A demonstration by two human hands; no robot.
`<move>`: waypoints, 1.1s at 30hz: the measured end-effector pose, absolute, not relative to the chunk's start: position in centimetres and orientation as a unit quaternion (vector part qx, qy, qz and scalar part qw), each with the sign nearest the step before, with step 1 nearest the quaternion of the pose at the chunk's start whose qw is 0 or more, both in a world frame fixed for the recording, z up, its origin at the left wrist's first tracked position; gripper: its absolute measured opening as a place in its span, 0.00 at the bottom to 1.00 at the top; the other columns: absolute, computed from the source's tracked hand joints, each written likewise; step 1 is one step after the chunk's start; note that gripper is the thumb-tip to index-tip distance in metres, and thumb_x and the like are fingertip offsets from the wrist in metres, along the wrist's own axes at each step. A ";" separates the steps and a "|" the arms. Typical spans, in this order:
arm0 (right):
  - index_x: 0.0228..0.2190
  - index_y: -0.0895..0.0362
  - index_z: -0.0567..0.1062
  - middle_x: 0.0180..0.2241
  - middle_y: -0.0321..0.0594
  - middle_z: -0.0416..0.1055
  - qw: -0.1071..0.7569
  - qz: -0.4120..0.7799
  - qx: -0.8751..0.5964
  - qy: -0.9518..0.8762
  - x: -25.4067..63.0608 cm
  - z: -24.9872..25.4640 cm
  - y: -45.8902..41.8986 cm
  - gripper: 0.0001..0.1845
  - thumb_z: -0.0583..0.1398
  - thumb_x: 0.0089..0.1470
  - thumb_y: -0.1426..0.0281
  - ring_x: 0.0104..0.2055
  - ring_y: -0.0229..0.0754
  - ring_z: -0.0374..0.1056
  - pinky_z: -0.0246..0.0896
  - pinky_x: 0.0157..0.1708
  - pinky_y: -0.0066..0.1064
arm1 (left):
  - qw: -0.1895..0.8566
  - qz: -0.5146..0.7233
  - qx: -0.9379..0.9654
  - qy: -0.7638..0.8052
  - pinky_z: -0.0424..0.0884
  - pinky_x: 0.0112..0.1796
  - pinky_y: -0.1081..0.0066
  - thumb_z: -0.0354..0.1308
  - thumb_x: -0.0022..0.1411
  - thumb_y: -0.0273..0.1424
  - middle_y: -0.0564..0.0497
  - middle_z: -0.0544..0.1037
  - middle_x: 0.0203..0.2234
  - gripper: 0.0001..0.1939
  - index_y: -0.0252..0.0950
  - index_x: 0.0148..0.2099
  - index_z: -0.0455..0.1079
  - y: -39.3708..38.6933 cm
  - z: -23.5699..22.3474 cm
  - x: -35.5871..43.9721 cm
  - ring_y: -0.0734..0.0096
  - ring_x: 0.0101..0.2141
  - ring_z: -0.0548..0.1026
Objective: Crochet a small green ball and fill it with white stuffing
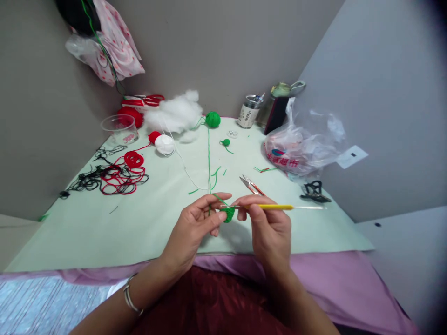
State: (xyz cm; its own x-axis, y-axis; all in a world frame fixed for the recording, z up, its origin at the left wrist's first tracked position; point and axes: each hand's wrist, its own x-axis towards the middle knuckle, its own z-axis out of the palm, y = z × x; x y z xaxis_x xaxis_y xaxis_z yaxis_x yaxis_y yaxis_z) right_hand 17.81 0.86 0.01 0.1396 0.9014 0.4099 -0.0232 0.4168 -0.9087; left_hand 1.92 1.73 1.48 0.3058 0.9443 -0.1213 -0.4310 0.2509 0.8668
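Between thumb and fingers of my left hand point(200, 218) is a small green crochet piece point(228, 214), held above the table's front part. My right hand point(270, 223) grips a crochet hook point(275, 206) by its yellow handle. The hook's metal tip reaches the top of the green piece, and whether it passes through a loop I cannot make out. Green yarn point(209, 158) runs from the green yarn ball point(213, 119) at the back down to my left fingers. Thread snips point(252, 185) lie just beyond my right hand.
Tangled black yarn point(85, 180) and red yarn point(122, 179) spread at the left, near a clear plastic cup point(120, 130). White stuffing point(174, 111) sits at the back. A plastic bag point(303, 144), a pen can point(249, 111) and a black claw clip point(315, 191) stand or lie rightward.
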 end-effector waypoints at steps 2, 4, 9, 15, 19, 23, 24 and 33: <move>0.37 0.53 0.82 0.33 0.39 0.79 0.640 0.405 -0.392 -0.522 18.0 0.0 1.0 0.12 0.59 0.68 0.65 0.30 0.38 0.70 0.67 0.33 0.32 | 0.705 0.482 0.386 0.348 0.64 0.27 0.77 0.71 0.59 0.32 0.53 0.73 0.33 0.15 0.40 0.49 0.82 1.7 1.4 1.8 0.80 0.26 0.65; 0.37 0.54 0.81 0.34 0.39 0.79 0.639 0.429 -0.377 -0.515 18.1 0.1 1.0 0.12 0.58 0.69 0.64 0.30 0.37 0.71 0.68 0.34 0.32 | 0.703 0.480 0.393 0.348 0.64 0.27 0.76 0.70 0.60 0.32 0.53 0.73 0.34 0.14 0.40 0.49 0.82 1.7 1.4 1.7 0.80 0.26 0.65; 0.38 0.52 0.80 0.36 0.38 0.79 0.617 0.362 -0.395 -0.576 18.3 0.9 0.5 0.13 0.56 0.70 0.68 0.31 0.38 0.72 0.70 0.34 0.32 | 0.673 0.490 0.419 0.363 0.64 0.29 0.76 0.69 0.60 0.31 0.53 0.72 0.32 0.14 0.40 0.49 0.81 1.6 1.2 1.6 0.77 0.28 0.65; 0.50 0.50 0.78 0.39 0.42 0.80 0.522 0.060 -0.391 -0.756 18.0 0.1 -0.4 0.16 0.59 0.65 0.77 0.38 0.43 0.76 0.72 0.38 0.36 | 0.616 0.520 0.431 0.407 0.65 0.30 0.76 0.70 0.58 0.29 0.55 0.72 0.31 0.18 0.39 0.52 0.80 1.3 1.1 2.1 0.81 0.25 0.64; 0.54 0.47 0.79 0.45 0.44 0.80 0.502 -0.025 -0.399 -0.767 17.8 -1.0 -0.6 0.22 0.63 0.61 0.77 0.42 0.45 0.77 0.74 0.39 0.36 | 0.747 0.465 0.327 0.345 0.56 0.21 0.79 0.71 0.58 0.32 0.60 0.66 0.24 0.28 0.38 0.60 0.75 1.4 1.2 2.0 0.85 0.19 0.55; 0.46 0.48 0.81 0.36 0.40 0.78 0.611 0.149 -0.404 -0.665 17.9 -0.3 -0.3 0.16 0.58 0.65 0.77 0.37 0.42 0.75 0.72 0.37 0.36 | 0.804 0.442 0.254 0.306 0.48 0.19 0.81 0.72 0.56 0.30 0.62 0.60 0.21 0.22 0.33 0.54 0.80 2.0 1.7 1.3 0.88 0.18 0.46; 0.44 0.49 0.82 0.33 0.39 0.77 0.637 0.200 -0.397 -0.630 17.9 0.0 -0.2 0.14 0.57 0.67 0.75 0.34 0.41 0.73 0.70 0.34 0.35 | 0.799 0.448 0.258 0.307 0.48 0.19 0.81 0.72 0.56 0.30 0.61 0.62 0.23 0.21 0.34 0.52 0.80 2.1 1.8 1.3 0.89 0.18 0.46; 0.40 0.50 0.83 0.33 0.38 0.78 0.621 0.297 -0.401 -0.605 17.5 0.6 0.2 0.10 0.60 0.66 0.70 0.34 0.40 0.72 0.69 0.35 0.33 | 0.718 0.483 0.367 0.343 0.55 0.21 0.79 0.74 0.56 0.34 0.54 0.72 0.33 0.22 0.41 0.54 0.80 1.6 2.0 1.9 0.84 0.23 0.59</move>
